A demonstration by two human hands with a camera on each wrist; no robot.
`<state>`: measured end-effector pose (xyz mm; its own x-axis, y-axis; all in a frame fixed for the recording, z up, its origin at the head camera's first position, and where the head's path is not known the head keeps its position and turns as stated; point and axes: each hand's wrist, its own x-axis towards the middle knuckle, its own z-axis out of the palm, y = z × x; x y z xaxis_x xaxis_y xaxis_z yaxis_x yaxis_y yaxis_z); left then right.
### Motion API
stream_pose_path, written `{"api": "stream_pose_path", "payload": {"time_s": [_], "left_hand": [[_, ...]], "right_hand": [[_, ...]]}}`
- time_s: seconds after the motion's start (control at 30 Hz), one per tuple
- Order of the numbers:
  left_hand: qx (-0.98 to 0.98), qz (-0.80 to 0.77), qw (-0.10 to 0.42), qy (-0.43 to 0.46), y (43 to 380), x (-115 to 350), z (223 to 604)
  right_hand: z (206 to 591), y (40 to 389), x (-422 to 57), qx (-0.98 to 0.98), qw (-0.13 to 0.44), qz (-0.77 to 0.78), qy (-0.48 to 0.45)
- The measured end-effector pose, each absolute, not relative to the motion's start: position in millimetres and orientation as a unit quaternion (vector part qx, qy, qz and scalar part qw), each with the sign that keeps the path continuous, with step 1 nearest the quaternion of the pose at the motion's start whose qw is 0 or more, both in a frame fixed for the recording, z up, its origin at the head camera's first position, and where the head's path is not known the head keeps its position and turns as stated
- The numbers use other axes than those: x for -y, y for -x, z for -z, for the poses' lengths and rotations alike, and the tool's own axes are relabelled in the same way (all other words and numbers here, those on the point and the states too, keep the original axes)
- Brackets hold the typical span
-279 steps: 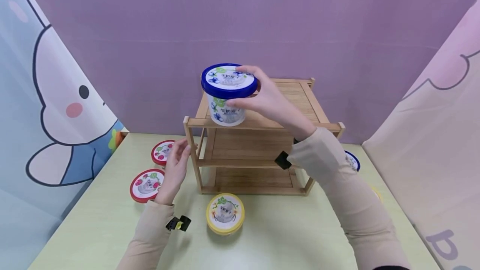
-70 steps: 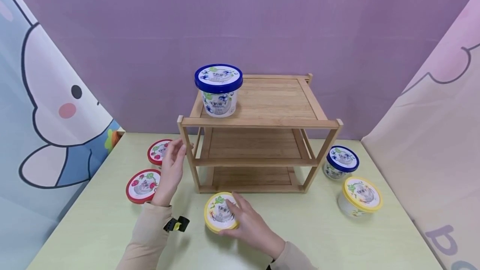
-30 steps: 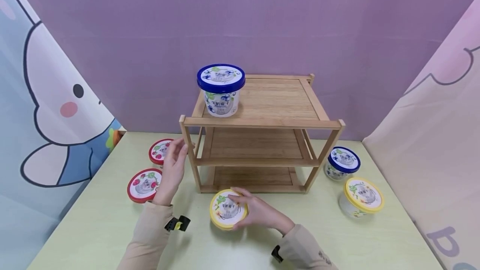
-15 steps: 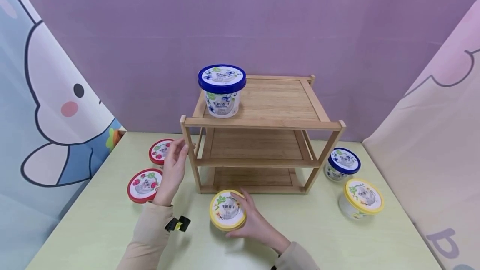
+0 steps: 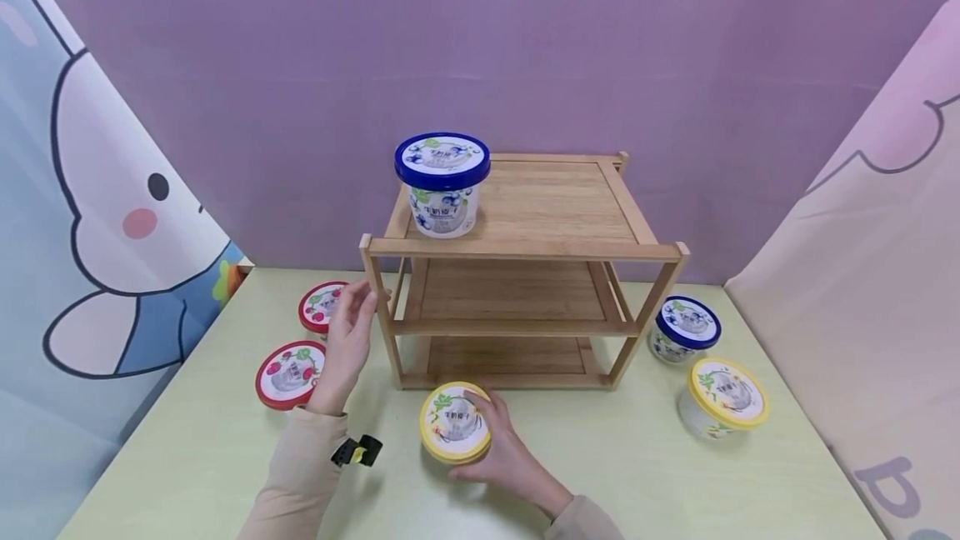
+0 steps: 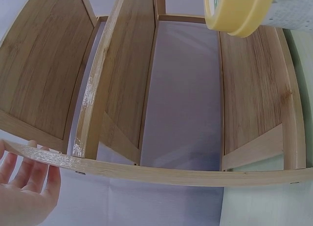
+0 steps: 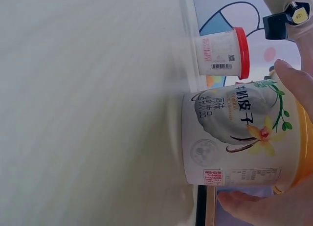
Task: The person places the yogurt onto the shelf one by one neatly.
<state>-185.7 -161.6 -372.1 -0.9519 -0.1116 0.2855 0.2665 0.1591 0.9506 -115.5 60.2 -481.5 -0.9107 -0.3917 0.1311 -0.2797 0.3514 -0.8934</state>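
A yellow-lidded tub (image 5: 455, 423) with a vanilla-flower label stands in front of a three-tier wooden shelf rack (image 5: 517, 330). My right hand (image 5: 504, 450) grips it from the right, thumb at the near side and fingers at the far side of the lid. In the right wrist view the tub's (image 7: 234, 135) printed front shows between thumb and fingers, its base close to the tabletop. My left hand (image 5: 347, 347) holds the rack's left front post; in the left wrist view its fingers (image 6: 38, 176) reach behind the post. A blue-lidded tub (image 5: 444, 211) stands on the top shelf's left front corner.
Two red-lidded tubs, a nearer one (image 5: 288, 375) and a farther one (image 5: 318, 308), stand left of the rack, partly behind my left hand. On the right stand another blue-lidded tub (image 5: 684, 330) and another yellow-lidded tub (image 5: 726, 397). A purple backdrop (image 5: 510, 48) rises behind.
Since the oldest frame, my right hand has let go of the blue-lidded tub on the top shelf and taken the front yellow-lidded tub. That tub has turned and shifted slightly right. My left hand stays put.
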Motion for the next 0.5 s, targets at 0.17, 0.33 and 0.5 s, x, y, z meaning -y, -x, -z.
{"api": "stream_pose_path", "payload": {"time_s": [0.17,0.33,0.5], "left_hand": [[0.75,0.643,0.145,0.05,185.3,161.6,372.3],[0.749,0.645,0.144,0.05,185.3,161.6,372.7],[0.749,0.645,0.144,0.046,185.6,161.5,373.1]], "right_hand": [[484.9,115.4,-60.0,-0.819,0.048,0.532,0.208],[487.0,116.3,-60.6,-0.82,0.038,0.528,0.216],[487.8,116.6,-60.9,-0.822,0.028,0.525,0.22]]}}
